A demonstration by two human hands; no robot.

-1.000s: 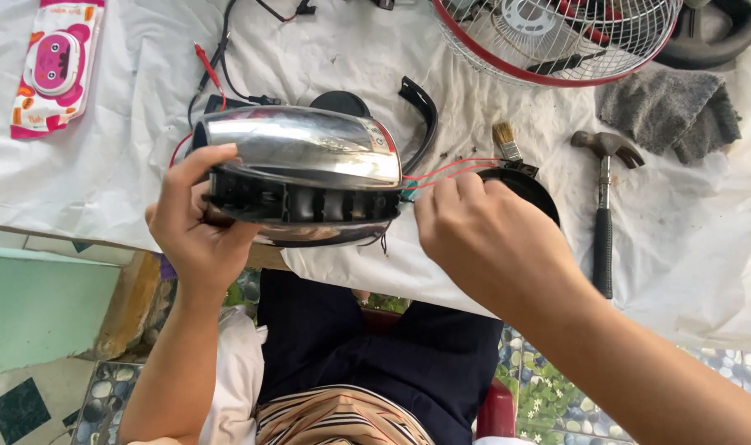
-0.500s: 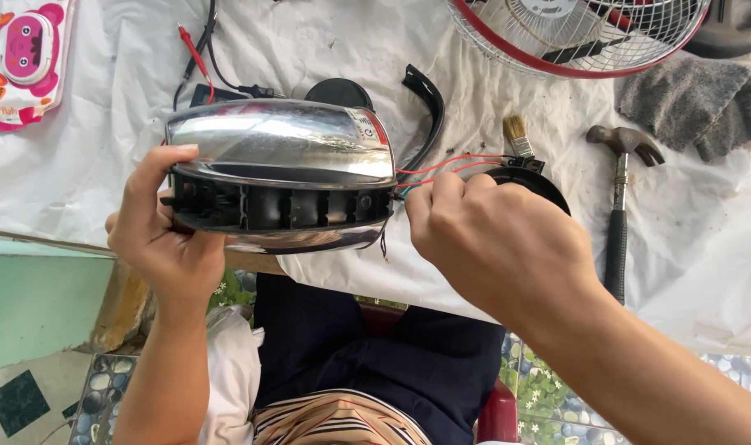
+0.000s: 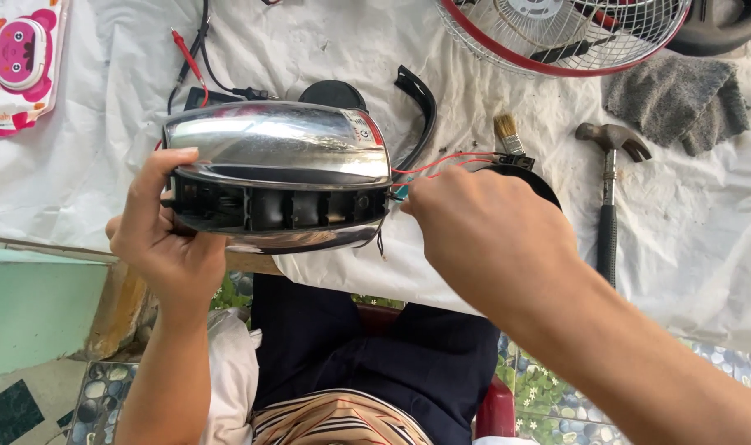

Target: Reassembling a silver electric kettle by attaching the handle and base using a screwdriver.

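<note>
Chrome motor housing (image 3: 276, 177) is held above the bench's (image 3: 689, 247) near edge, left hand (image 3: 165, 239) closed around its left end to steady it while right hand (image 3: 483, 235) pinches the red wires (image 3: 441, 163) at its right end

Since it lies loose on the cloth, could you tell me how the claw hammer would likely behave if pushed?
The claw hammer looks head-heavy, so a nudge on its dark handle would probably pivot it about the metal head. Lying flat, it seems unlikely to roll. The rumpled white cloth may bunch beneath it rather than let it slide.
</note>
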